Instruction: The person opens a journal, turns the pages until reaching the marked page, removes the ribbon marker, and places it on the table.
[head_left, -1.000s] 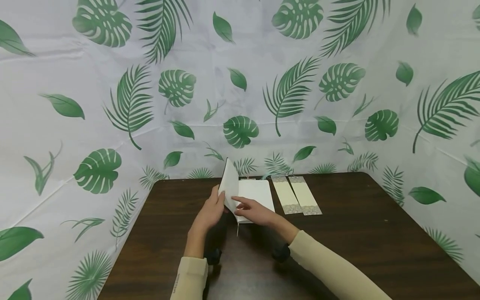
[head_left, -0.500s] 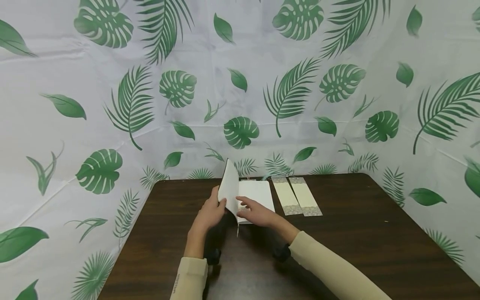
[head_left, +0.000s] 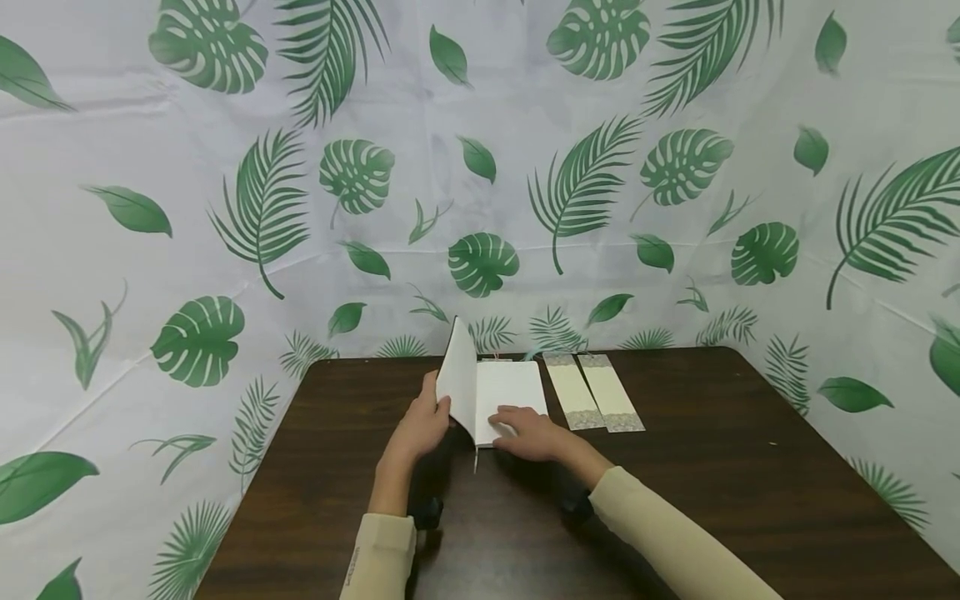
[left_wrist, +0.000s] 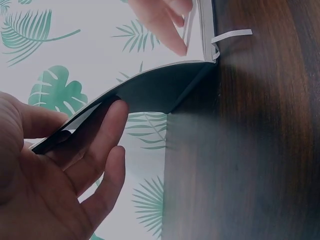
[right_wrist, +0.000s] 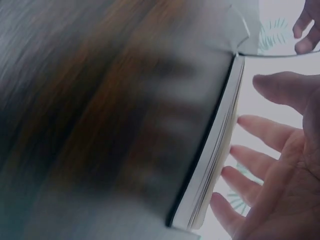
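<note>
An open notebook (head_left: 512, 385) with white pages and a dark cover lies near the back of the table. Its left side (head_left: 459, 377) stands raised. My left hand (head_left: 422, 423) grips that raised side by its outer edge, thumb on the inner face and fingers behind the dark cover (left_wrist: 150, 90). My right hand (head_left: 529, 432) is over the lower part of the right-hand page, fingers spread and holding nothing. In the right wrist view its fingertips are at the page block (right_wrist: 212, 155). A thin white ribbon (left_wrist: 232, 35) hangs from the spine's lower end.
Two cream bookmarks (head_left: 572, 393) with patterned ends lie side by side, right of the notebook. A teal tassel (head_left: 536, 353) shows behind the notebook. The dark wooden table (head_left: 705, 467) meets a leaf-print cloth (head_left: 480, 192) at its back edge.
My right hand has moved from near the notebook's gutter rightward and down onto the right page. My left hand keeps hold of the raised side, almost unmoved.
</note>
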